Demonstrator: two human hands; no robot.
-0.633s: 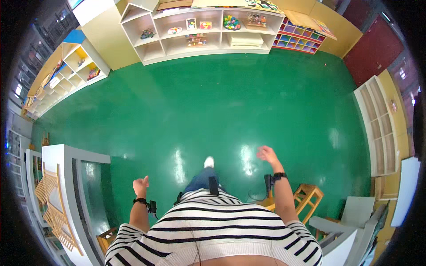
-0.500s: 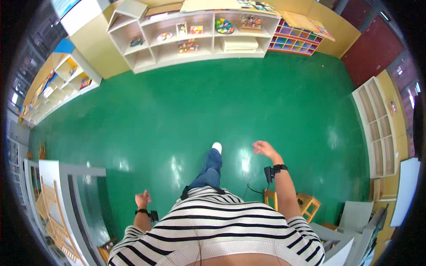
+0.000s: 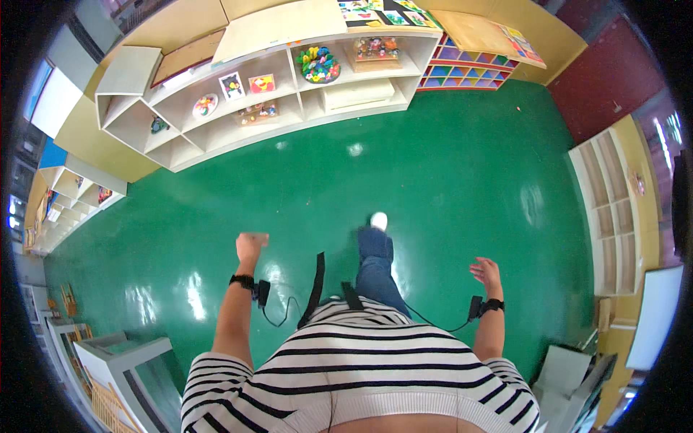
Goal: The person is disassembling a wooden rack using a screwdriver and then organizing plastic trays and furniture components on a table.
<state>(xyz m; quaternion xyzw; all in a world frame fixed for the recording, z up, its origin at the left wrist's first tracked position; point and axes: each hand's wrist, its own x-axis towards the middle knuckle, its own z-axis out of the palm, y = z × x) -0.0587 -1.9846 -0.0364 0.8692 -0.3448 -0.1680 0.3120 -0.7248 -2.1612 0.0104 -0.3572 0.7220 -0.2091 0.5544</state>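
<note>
My left hand (image 3: 250,247) is raised ahead over the green floor (image 3: 310,195), its fingers loosely curled and slightly blurred, with nothing seen in them. Farther right, my right hand (image 3: 487,270) hangs over the floor with its fingers bent but apart and nothing in them. Both wrists wear a black strap with a small dark box, the left box (image 3: 263,292) and the right box (image 3: 475,307), and a thin cable trails from each. Neither hand touches anything. One leg in blue jeans is forward, ending in a white shoe (image 3: 379,221).
Ahead, a low white shelf (image 3: 289,108) holds a colourful wreath (image 3: 318,65), framed pictures and small figures. Beside it stands a red-edged cubby (image 3: 469,65). A pale shelf (image 3: 610,209) lines the right wall. A grey-framed unit (image 3: 123,353) stands at lower left.
I have stepped forward, so the white shelf looks nearer and has shifted left. My left hand has swung forward; my right hand has swung back and to the right.
</note>
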